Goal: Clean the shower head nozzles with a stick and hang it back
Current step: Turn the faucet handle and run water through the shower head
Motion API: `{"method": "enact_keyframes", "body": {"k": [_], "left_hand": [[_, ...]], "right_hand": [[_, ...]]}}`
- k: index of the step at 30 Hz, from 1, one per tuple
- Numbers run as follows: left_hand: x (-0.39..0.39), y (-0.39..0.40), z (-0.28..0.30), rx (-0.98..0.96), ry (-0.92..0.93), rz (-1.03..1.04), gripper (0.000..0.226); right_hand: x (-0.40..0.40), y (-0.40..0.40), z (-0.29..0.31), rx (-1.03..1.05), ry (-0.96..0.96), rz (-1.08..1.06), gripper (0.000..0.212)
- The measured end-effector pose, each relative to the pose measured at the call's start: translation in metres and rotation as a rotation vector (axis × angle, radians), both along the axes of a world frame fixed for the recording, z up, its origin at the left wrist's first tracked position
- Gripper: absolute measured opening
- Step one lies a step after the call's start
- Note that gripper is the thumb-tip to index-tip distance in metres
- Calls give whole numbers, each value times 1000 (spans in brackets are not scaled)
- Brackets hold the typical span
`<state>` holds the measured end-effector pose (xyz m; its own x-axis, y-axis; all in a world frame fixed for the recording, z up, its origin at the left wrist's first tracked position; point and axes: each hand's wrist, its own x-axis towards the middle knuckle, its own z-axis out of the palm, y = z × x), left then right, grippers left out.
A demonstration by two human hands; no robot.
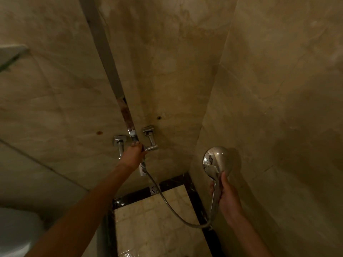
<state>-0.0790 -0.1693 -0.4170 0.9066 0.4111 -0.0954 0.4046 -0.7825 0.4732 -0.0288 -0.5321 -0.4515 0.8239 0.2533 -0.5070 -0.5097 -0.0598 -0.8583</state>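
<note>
Shower head (216,160) gripped by handle in right hand (229,199), long axis upright, dome just above fist; left hand (132,154) nearer mixer tap (143,145), fingers curled on it.

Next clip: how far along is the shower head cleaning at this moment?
Done: cannot tell; the nozzle face is turned away and no stick shows. In hand: the right hand grips the shower head by its handle, while the left hand holds the wall faucet. Left: hanging it back.
</note>
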Motion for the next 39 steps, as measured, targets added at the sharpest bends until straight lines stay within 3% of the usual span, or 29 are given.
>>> {"method": "enact_keyframes", "body": {"k": [15,39], "left_hand": [[6,4,4,117,115,-76,17],[6,4,17,119,186,-62,24]], "right_hand": [[-2,-3,18,116,7,-41,64],[0,-12,23,101,-21,-81,56]]}}
